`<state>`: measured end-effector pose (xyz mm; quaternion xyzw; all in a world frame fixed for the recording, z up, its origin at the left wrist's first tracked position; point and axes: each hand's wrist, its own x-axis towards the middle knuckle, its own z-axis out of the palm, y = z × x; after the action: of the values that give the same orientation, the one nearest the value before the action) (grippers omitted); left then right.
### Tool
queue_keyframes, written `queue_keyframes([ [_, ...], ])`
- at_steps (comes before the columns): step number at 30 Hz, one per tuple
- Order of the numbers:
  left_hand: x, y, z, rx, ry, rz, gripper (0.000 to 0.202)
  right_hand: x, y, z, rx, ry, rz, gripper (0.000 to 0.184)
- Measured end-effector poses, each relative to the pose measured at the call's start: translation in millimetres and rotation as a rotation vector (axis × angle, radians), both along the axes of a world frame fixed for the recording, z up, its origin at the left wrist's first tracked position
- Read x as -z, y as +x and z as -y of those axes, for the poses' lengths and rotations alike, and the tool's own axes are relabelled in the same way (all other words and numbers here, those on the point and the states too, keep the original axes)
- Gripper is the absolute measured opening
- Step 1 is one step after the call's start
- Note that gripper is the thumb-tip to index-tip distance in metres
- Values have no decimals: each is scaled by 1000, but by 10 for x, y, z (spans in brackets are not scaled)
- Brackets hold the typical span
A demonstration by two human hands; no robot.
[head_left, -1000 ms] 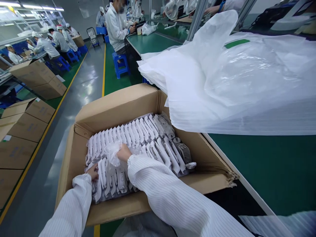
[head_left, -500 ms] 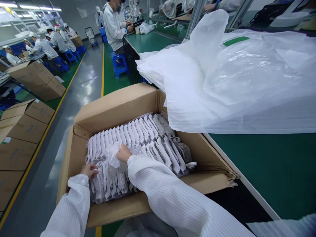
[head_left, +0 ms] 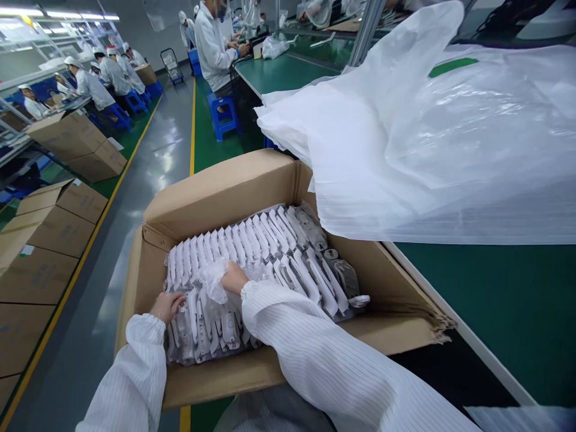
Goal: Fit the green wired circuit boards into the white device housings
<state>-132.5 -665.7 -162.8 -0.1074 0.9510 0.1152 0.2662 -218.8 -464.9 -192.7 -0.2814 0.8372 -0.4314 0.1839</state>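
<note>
Factory floor stretches away behind, with a co-worker (head_left: pixel 211 51) in white cleanroom overalls seated on a blue plastic stool (head_left: pixel 224 117) at a green-topped workbench (head_left: pixel 281 73), and cardboard cartons (head_left: pixel 67 138) stacked beyond the yellow floor line (head_left: pixel 192 126). Close in, an open corrugated carton (head_left: pixel 216 192) stands with its flaps spread, packed with white moulded parts (head_left: pixel 252 240) in clear film, set on edge in leaning rows. The left hand (head_left: pixel 167 307) lies open and unclenched, its fingers resting on the near rows. The right hand (head_left: pixel 234 278) sits on a bunched fold of clear film (head_left: pixel 212 282), fingertips hidden, so whether it grasps the fold cannot be told. White plastic sheeting (head_left: pixel 427 138) overhangs the carton's far corner. Film this thin seems best taken by a light pinch at the fold, with the other palm steadying the rows, since a hard tug could disturb them
</note>
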Motion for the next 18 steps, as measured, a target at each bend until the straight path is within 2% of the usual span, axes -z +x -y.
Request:
queue_keyframes([
  [3, -98, -50, 27, -27, -39, -103, 30, 28, -15, 18, -11, -6, -9, 24],
  [5, -81, -61, 63, -51, -71, -71, 28, 47, -21, 29, -10, -8, -13, 25],
  [7, 12, -39, 98, -85, -128, 20, 24, 60, -25, 34, -10, -6, -18, 26],
  [12, 376, 75, 131, -161, -255, 229, 22, 79, -34, 35, -10, 6, -22, 26],
  [15, 546, 89, 128, -183, -253, 235, 25, 91, -33, 38, -6, 0, -14, 24],
  [18, 654, 69, 111, -210, -210, 187, 24, 99, -24, 38, 3, -22, 5, 24],
])
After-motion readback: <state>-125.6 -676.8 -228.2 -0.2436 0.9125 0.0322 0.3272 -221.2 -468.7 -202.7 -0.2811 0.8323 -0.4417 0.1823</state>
